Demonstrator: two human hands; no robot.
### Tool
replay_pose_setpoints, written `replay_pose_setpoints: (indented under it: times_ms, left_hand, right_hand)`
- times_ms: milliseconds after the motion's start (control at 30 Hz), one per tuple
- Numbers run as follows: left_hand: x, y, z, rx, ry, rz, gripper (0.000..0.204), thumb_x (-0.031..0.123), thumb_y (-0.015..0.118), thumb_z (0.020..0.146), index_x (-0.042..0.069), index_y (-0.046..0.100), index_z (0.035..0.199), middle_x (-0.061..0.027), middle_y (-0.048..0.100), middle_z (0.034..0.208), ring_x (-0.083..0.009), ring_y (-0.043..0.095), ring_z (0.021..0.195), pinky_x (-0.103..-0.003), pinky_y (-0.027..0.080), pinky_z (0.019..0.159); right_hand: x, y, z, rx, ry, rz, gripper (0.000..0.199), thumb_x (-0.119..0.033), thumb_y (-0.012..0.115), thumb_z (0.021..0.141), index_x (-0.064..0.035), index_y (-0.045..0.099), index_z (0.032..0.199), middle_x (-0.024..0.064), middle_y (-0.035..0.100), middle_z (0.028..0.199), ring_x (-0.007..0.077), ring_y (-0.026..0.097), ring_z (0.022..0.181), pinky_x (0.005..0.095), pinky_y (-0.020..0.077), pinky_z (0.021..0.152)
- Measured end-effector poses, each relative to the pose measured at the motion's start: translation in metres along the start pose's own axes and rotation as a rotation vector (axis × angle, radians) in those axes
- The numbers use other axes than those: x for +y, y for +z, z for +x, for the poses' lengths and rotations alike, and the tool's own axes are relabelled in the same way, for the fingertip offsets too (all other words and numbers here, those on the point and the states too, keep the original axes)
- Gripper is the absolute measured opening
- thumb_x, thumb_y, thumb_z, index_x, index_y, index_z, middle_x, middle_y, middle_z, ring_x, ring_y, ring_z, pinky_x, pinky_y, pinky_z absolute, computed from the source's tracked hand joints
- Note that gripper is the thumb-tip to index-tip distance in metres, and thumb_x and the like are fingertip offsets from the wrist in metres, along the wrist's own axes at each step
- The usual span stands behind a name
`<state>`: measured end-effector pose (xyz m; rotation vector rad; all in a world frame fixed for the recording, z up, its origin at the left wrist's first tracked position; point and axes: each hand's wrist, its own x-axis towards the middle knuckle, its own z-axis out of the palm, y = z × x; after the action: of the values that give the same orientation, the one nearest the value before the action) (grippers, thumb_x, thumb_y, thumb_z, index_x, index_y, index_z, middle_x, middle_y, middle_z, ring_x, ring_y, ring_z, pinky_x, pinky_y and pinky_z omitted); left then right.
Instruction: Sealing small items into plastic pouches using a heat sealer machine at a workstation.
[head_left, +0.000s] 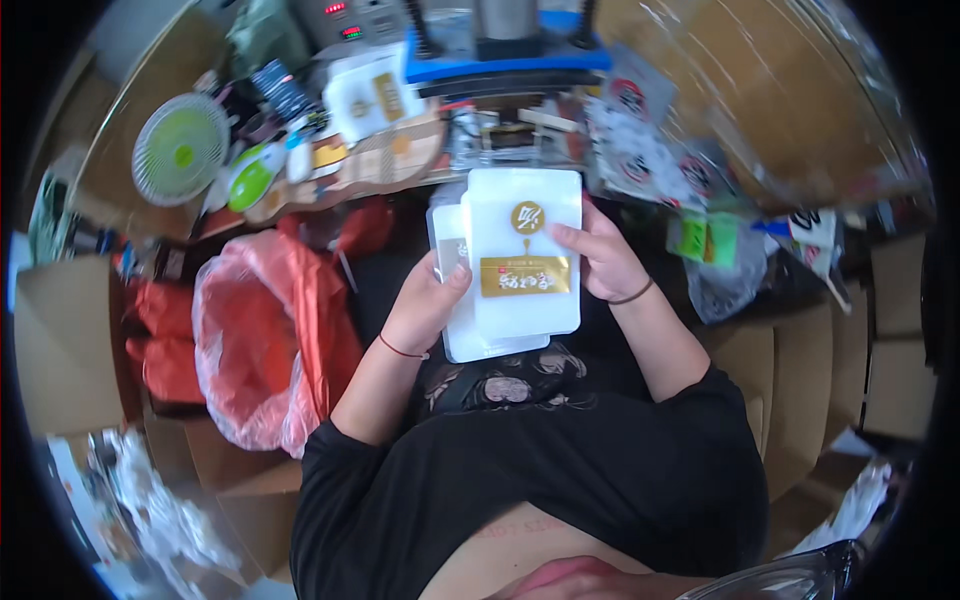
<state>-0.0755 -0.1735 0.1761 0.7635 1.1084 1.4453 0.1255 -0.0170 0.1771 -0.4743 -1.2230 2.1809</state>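
White pouches [520, 255] with gold labels sit in your grasp at the centre of the frame, a small stack with the top one facing you and others fanned out behind it toward the lower left. Your left hand [428, 305] cups the stack's left edge, thumb pressed on the front and fingers curled behind it; your right hand [598, 258] clamps the right edge, fingertips lying flat over the label. How many pouches make up the stack you cannot tell, since only slivers of the back ones show. To the left of centre, a translucent pink bag [262, 335] stands open; its inside shows only more pink and orange film, and any contents are hard to make out. Orange bags [165, 345] lie just beside it at the far left. At the top of the frame a blue-topped machine [505, 55] is cut off by the edge, and a green-and-white fan [181, 149] rests in the upper left. More white printed packets [640, 160] lie scattered at upper right, blurred by the lens. Cardboard boxes [800, 390] fill the right side, their openings out of sight.
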Motion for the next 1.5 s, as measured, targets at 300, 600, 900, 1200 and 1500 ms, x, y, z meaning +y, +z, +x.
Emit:
replay_pose_setpoints:
  times_ms: [300,600,900,1200,1500]
  left_hand:
    - [-0.031,0.071,0.077,-0.248,-0.338,-0.141,0.046,0.026,0.066,0.095,0.001,0.052,0.13,-0.0116,0.066,0.114,-0.0205,0.066,0.097,-0.036,0.053,0.088]
    - [-0.067,0.152,0.084,-0.77,-0.538,-0.833,0.049,0.045,0.06,0.095,0.002,0.053,0.119,-0.0055,0.059,0.086,-0.0196,0.056,0.066,-0.028,0.041,0.057]
    - [-0.079,0.153,0.114,-0.662,-0.596,-0.244,0.057,0.037,0.061,0.097,-0.001,0.043,0.136,-0.0095,0.064,0.104,-0.0199,0.065,0.087,-0.033,0.053,0.077]
    - [-0.068,0.135,0.146,-0.826,-0.854,0.128,0.065,0.042,0.053,0.1,-0.004,0.038,0.144,-0.0175,0.055,0.135,-0.0244,0.057,0.122,-0.035,0.045,0.102]
    - [-0.117,0.114,0.132,-0.996,-0.724,-0.196,0.074,0.047,0.061,0.09,-0.002,0.041,0.143,-0.0152,0.06,0.127,-0.0192,0.06,0.113,-0.035,0.049,0.097]
  right_hand:
    - [-0.059,-0.163,-0.136,0.407,-0.304,0.142,0.048,-0.009,0.066,0.092,0.0001,0.047,0.135,0.015,0.06,0.128,0.0273,0.06,0.117,0.043,0.0486,0.101]
    - [-0.105,-0.212,-0.202,0.509,-0.676,-0.001,0.047,-0.014,0.066,0.093,-0.001,0.048,0.135,0.0136,0.06,0.13,0.0265,0.06,0.119,0.0419,0.0459,0.103]
    - [-0.11,-0.202,-0.199,0.44,-0.651,0.068,0.042,-0.009,0.063,0.093,0.0002,0.05,0.132,0.0135,0.06,0.13,0.0257,0.058,0.12,0.0411,0.0451,0.104]
    - [-0.099,-0.164,-0.182,0.49,-0.753,-0.298,0.04,-0.006,0.06,0.094,0.0039,0.05,0.131,0.0157,0.06,0.129,0.027,0.057,0.12,0.0412,0.0441,0.104]
    - [-0.062,-0.069,-0.171,-0.278,-0.804,-1.601,0.037,-0.015,0.07,0.077,-0.0151,0.07,0.114,0.015,0.066,0.113,0.0342,0.063,0.106,0.044,0.0529,0.087]
